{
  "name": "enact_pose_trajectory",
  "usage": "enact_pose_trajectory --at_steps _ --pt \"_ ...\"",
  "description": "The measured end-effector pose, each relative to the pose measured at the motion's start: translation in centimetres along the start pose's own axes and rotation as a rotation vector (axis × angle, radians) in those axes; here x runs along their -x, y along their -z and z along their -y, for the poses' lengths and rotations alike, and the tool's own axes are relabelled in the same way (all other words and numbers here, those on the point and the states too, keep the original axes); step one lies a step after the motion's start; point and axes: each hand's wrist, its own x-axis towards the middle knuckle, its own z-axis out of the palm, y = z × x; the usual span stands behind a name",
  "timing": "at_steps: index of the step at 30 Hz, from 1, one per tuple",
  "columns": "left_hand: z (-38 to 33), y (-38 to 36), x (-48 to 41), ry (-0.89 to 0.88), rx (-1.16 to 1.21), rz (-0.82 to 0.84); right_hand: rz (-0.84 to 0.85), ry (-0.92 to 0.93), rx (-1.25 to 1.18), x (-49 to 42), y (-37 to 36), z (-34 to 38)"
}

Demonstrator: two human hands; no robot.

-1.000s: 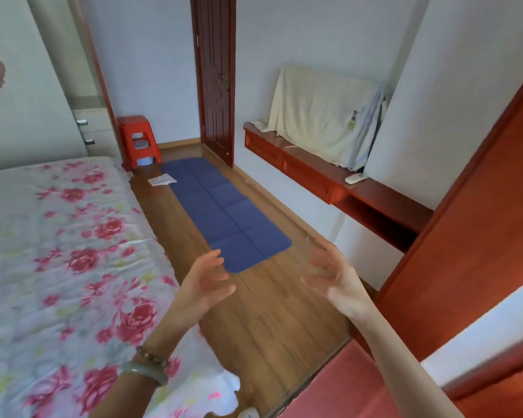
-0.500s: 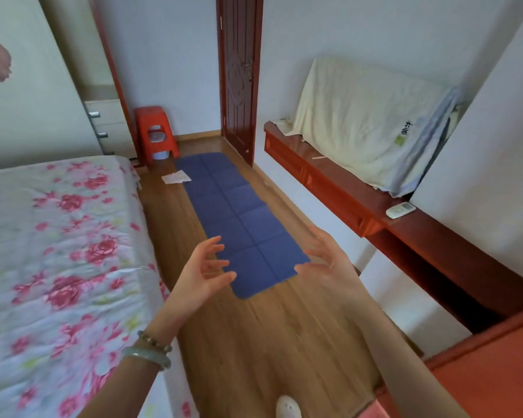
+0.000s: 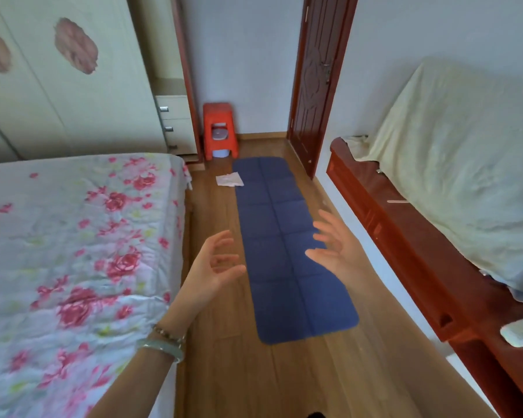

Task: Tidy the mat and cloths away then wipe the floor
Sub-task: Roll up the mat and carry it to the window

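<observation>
Blue quilted mat (image 3: 284,248) lies flat on wood floor (image 3: 284,378).

No legible text, label, brand or number anywhere in view.

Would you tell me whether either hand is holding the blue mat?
No, the left hand and right hand are both open and empty, and the mat lies flat on the floor.

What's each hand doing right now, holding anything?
Left hand: open, fingers loosely spread, holding nothing.
Right hand: open, fingers spread, holding nothing, raised above the blue mat.
</observation>
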Motion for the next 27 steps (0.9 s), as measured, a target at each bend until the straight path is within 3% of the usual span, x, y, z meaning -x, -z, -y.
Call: enact_pose_trajectory --at_steps 10,20,27 --pt "3.1 5.3 -16.2 0.063 0.011 -0.161 0.123 0.034 0.028 -20.6 -5.6 -1.1" --pt "5.9 17.0 -38.0 0.045 -0.076 -0.137 0.063 0.042 0.036 -42.2 -14.3 0.1" --pt "8.5 21.0 -49.5 0.072 -0.092 -0.117 0.044 0.008 0.051 -53.8 -18.0 -0.8"
